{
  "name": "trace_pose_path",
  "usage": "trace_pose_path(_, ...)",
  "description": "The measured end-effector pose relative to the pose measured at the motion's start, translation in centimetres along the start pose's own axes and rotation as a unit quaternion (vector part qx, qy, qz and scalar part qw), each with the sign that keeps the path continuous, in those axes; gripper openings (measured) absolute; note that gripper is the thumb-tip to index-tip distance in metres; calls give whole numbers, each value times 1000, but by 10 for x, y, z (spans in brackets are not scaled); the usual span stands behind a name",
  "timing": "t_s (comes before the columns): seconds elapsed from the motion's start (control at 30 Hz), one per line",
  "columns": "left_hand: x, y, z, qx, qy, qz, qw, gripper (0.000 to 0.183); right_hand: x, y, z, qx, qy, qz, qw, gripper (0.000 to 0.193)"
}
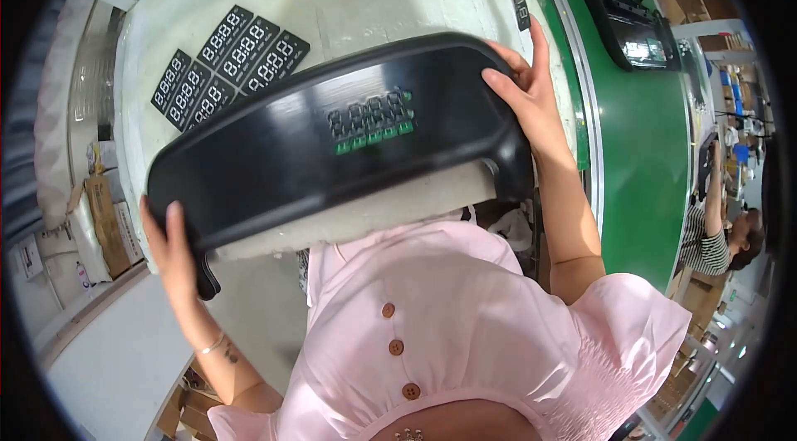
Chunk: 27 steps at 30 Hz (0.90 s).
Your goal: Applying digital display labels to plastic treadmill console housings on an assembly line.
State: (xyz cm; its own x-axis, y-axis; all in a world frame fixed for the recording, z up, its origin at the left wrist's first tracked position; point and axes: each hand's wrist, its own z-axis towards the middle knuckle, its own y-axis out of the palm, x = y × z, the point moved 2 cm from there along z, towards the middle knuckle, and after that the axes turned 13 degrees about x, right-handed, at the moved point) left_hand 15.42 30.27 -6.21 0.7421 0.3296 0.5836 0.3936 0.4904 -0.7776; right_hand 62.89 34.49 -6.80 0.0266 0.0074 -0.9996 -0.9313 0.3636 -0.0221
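The long housing (266, 167) is black, and the toothed strip (374, 140) on it bright green; the labels (246, 57) are black with white segmented figures; the bench (349, 1) is off-white, the surface (639, 183) to the right deep green; the blouse (481, 316) is pale pink, its buttons (396, 347) brown; a co-worker's shirt (712, 250) wears dark and light stripes; a carton (108, 225) is tan

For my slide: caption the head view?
Left hand and right hand hold a black panel at a white table with black digit labels.
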Motion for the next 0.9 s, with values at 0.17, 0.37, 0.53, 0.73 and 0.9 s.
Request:
trace_pose_path(0.17,155,75,-72,-132,376,69,914,87,25,-9,8,8,-47,-37,998,88)
trace_pose_path(0.37,254,125,-190,-443,575,-410,552,61,14,-29,14,120,-6,32,992,77)
trace_pose_path(0.53,263,111,-126,-246,536,-288,755,58,-16,-84,10,227,-86,4,970,57)
trace_pose_path(0.73,240,97,-175,-519,571,-395,499,34,-49,-33,0,146,-198,8,969,22)
trace_pose_path(0.9,207,72,-113,-237,462,-423,743,11,-56,23,-27,20,-186,-105,977,31)
